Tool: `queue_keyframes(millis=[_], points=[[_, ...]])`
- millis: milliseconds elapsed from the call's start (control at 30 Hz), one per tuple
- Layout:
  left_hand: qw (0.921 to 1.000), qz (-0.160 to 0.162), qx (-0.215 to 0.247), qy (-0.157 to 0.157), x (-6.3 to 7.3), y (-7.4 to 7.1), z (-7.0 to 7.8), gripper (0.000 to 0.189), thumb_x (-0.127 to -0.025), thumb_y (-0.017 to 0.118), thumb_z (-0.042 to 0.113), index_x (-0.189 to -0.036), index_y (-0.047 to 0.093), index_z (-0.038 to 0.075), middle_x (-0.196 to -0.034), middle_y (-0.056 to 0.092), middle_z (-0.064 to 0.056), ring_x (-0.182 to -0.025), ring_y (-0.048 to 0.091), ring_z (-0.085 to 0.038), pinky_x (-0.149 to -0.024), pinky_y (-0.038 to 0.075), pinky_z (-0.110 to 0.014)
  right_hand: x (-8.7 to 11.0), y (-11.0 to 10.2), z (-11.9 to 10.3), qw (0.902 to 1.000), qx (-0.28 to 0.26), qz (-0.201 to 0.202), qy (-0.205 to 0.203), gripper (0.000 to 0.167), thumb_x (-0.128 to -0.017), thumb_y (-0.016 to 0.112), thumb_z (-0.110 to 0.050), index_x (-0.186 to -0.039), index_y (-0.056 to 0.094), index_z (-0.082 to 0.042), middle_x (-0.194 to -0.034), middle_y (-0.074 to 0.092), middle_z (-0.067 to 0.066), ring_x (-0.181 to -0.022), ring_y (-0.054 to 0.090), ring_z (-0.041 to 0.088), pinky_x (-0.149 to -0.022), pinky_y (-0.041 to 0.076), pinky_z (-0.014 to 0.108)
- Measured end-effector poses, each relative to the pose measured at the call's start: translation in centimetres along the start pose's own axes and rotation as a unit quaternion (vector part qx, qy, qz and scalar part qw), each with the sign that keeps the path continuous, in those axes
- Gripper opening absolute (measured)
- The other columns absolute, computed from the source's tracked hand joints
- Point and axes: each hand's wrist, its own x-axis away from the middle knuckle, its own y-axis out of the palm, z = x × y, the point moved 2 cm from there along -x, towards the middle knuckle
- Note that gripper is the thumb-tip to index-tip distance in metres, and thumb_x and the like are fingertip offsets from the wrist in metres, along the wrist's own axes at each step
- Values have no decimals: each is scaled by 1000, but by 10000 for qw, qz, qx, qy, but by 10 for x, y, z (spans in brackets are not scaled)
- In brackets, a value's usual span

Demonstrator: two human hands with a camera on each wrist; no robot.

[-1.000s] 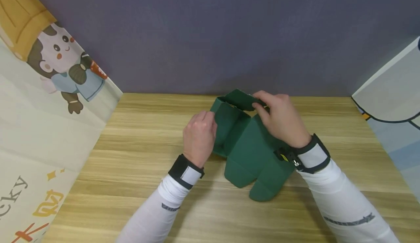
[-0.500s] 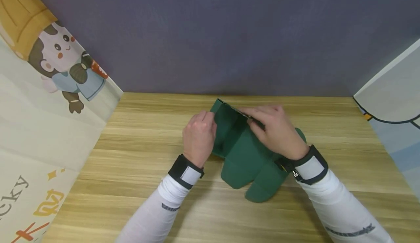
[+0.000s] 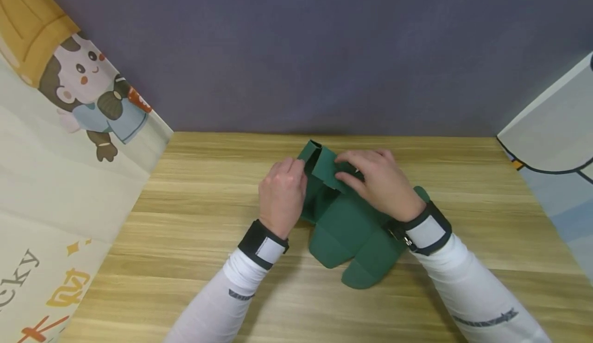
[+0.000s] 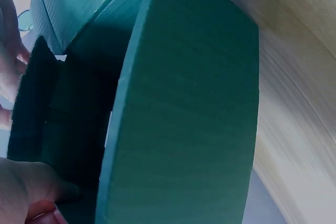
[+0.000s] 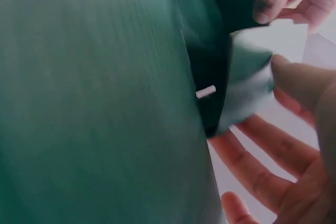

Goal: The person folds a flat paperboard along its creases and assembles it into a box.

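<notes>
Green and partly folded, a box sits on the wooden surface. The left hand pinches its edge; the right hand's fingers hold a flap.

The box looks matt cardboard; the tabletop, smooth wood.

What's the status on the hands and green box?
Left hand pinching green box. Right hand pinching upper flap. Box part-folded, near tabs unfolded. No obstruction visible.
</notes>
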Motion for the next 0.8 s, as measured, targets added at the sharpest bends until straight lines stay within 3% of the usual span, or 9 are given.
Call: queue_keyframes(millis=[133,300,600,800], points=[[10000,-17,-29,64,1,-2,2,6,-85,66,7,-91,67,8,-80,62,-2,-70,64,-18,-51,55,-31,-6,5,-2,9994,275,59,208,47,-81,78,-33,-118,57,-13,-104,70,4,-88,66,22,-91,42,52],[9999,-41,-107,111,1,-3,6,9,-87,65,8,-95,68,8,-84,65,-3,-73,66,-19,-52,56,-32,-10,11,-3,9969,609,88,498,56,-83,76,-35,-129,57,-10,-111,71,9,-92,68,26,-91,43,53],[9996,-29,-246,156,1,-3,11,9,-85,66,9,-94,68,9,-84,65,-3,-73,65,-20,-51,56,-32,-15,22,-3,9919,1087,466,473,33,-86,73,-31,-112,67,-11,-93,74,7,-81,69,21,-78,44,46],[9994,41,-264,216,1,-3,16,7,-83,69,9,-90,68,8,-81,64,-3,-67,63,-18,-48,54,-29,-16,25,-2,9885,1289,591,535,21,-86,73,-24,-101,67,-11,-85,73,8,-76,68,23,-79,45,46]])
